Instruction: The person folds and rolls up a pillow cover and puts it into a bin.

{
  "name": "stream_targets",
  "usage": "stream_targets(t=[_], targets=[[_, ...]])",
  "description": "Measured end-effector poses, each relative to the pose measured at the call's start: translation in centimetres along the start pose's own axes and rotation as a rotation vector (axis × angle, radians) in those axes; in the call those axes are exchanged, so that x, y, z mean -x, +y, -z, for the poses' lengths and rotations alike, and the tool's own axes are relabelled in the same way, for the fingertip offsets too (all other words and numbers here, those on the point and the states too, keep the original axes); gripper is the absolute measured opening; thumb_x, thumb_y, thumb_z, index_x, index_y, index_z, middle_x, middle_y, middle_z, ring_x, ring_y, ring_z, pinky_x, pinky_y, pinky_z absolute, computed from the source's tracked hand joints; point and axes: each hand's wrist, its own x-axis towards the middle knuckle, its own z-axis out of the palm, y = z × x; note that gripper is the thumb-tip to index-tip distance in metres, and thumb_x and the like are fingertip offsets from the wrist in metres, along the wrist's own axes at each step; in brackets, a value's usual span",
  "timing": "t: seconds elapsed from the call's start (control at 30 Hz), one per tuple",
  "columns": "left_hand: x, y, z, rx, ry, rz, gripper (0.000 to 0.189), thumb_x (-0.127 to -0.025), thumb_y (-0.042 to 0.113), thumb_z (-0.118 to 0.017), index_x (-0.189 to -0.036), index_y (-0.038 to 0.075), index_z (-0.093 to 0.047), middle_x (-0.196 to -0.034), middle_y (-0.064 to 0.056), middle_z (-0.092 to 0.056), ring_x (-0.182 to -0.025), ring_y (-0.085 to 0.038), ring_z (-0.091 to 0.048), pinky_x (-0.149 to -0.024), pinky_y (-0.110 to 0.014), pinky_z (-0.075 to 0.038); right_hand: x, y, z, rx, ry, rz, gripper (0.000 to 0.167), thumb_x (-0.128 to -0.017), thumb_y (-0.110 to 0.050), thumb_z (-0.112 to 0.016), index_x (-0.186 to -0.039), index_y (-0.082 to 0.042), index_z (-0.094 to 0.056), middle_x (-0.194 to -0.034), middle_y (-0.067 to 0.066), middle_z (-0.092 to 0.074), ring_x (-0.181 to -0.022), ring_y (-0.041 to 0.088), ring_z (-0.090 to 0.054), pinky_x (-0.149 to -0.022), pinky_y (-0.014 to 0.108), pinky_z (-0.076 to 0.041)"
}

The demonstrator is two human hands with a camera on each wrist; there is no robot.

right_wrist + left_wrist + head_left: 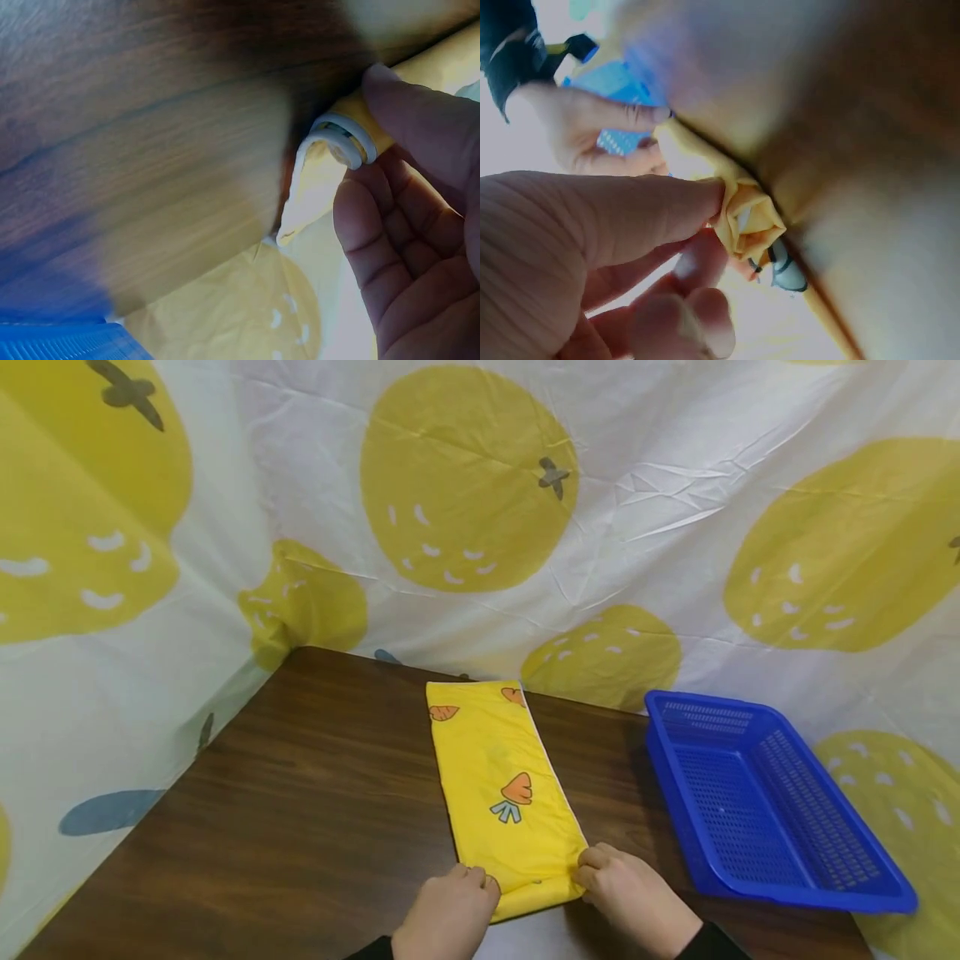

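Observation:
A yellow cloth (495,743) printed with carrots lies as a long folded strip on the table, its near end rolled over. My left hand (452,912) pinches the left end of that roll between thumb and fingers. At the roll's right end, my right hand (633,893) grips the fabric. The left wrist view shows the thumb against the coiled end (754,217) of the cloth, with the right hand (577,127) beyond. In the right wrist view, white edging spirals at the rolled end (349,139), held under the right thumb.
A blue plastic basket (750,810) with perforated sides stands to the right of the cloth. The dark brown wooden table (300,777) meets a white curtain (300,460) with yellow fruit prints at the back and left.

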Motion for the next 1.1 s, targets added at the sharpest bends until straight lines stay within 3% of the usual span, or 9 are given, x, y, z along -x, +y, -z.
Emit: stream_targets(t=[0.1,0.13,0.27,0.43,0.6,0.8,0.9,1.03,1.1], targets=[[0.41,0.52,-0.24,-0.150,0.076,-0.040,0.016,-0.087,0.029,-0.086,-0.089,0.016,-0.078,-0.080,0.006,-0.067,-0.071,-0.007,-0.054,-0.047,-0.022,-0.045,-0.04,-0.03,-0.12,-0.009,0.015,-0.012,0.027,-0.069,-0.006,-0.091,-0.082,-0.019,-0.071,-0.084,-0.009,-0.063,-0.076,0.008,-0.056,-0.066,0.021,-0.049],[0.44,0.62,-0.30,-0.169,0.074,-0.041,0.016,-0.086,0.031,-0.086,-0.087,0.017,-0.077,-0.080,0.007,-0.067,-0.071,-0.007,-0.053,-0.047,-0.022,-0.044,-0.04,-0.07,-0.17,-0.012,0.018,-0.015,0.027,-0.070,-0.005,-0.091,-0.082,-0.019,-0.071,-0.084,-0.009,-0.063,-0.076,0.008,-0.056,-0.066,0.021,-0.049],[0.26,0.71,-0.33,-0.198,0.015,-0.038,0.013,-0.089,0.029,-0.082,-0.083,0.019,-0.077,-0.079,0.006,-0.065,-0.071,-0.008,-0.051,-0.046,-0.024,-0.042,-0.20,-0.13,-0.29,-0.020,0.042,-0.016,0.027,-0.070,-0.004,-0.090,-0.082,-0.019,-0.072,-0.084,-0.008,-0.064,-0.077,0.007,-0.057,-0.068,0.021,-0.050],[0.45,0.85,-0.42,-0.254,0.037,-0.045,0.015,-0.093,0.029,-0.079,-0.097,0.015,-0.078,-0.082,0.004,-0.066,-0.069,-0.008,-0.053,-0.044,-0.025,-0.043,-0.49,0.02,-0.15,-0.046,0.016,-0.013,0.026,-0.072,-0.001,-0.087,-0.083,-0.020,-0.073,-0.084,-0.009,-0.066,-0.077,0.008,-0.058,-0.068,0.022,-0.051],[0.55,0.98,-0.30,-0.270,0.044,-0.054,0.025,-0.088,0.040,-0.085,-0.093,0.017,-0.076,-0.081,0.005,-0.066,-0.070,-0.008,-0.052,-0.042,-0.025,-0.041,-0.78,0.14,0.23,-0.048,-0.050,-0.054,0.027,-0.074,0.001,-0.086,-0.080,-0.021,-0.070,-0.080,-0.011,-0.063,-0.075,0.007,-0.056,-0.067,0.023,-0.050],[0.56,1.23,-0.05,-0.261,0.016,-0.066,0.011,-0.093,0.024,-0.077,-0.085,0.017,-0.077,-0.083,0.005,-0.064,-0.071,-0.008,-0.051,-0.040,-0.026,-0.041,-0.86,0.23,0.23,-0.078,-0.083,-0.088,0.028,-0.077,0.001,-0.085,-0.078,-0.022,-0.068,-0.079,-0.011,-0.062,-0.076,0.007,-0.056,-0.067,0.024,-0.050],[0.74,1.21,-0.21,-0.282,0.054,-0.095,0.015,-0.092,0.024,-0.077,-0.079,0.017,-0.075,-0.081,0.005,-0.064,-0.070,-0.008,-0.050,-0.038,-0.025,-0.040,-0.84,0.27,0.17,-0.107,-0.105,-0.107,0.027,-0.076,0.001,-0.084,-0.080,-0.021,-0.070,-0.079,-0.010,-0.064,-0.077,0.007,-0.057,-0.067,0.025,-0.052],[1.13,1.11,-0.53,-0.322,0.161,-0.149,0.017,-0.089,0.024,-0.078,-0.074,0.018,-0.073,-0.085,0.005,-0.067,-0.076,-0.012,-0.060,-0.039,-0.025,-0.045,-0.84,0.30,0.18,-0.126,-0.117,-0.116,0.026,-0.075,0.002,-0.083,-0.082,-0.021,-0.072,-0.081,-0.009,-0.067,-0.079,0.008,-0.060,-0.069,0.026,-0.054],[1.11,1.05,-0.57,-0.334,0.156,-0.161,0.021,-0.087,0.024,-0.079,-0.068,0.019,-0.071,-0.085,0.005,-0.069,-0.079,-0.014,-0.063,-0.039,-0.026,-0.047,-0.85,0.34,0.20,-0.128,-0.113,-0.115,0.026,-0.076,0.002,-0.083,-0.082,-0.021,-0.072,-0.081,-0.010,-0.066,-0.079,0.008,-0.060,-0.069,0.026,-0.053]])
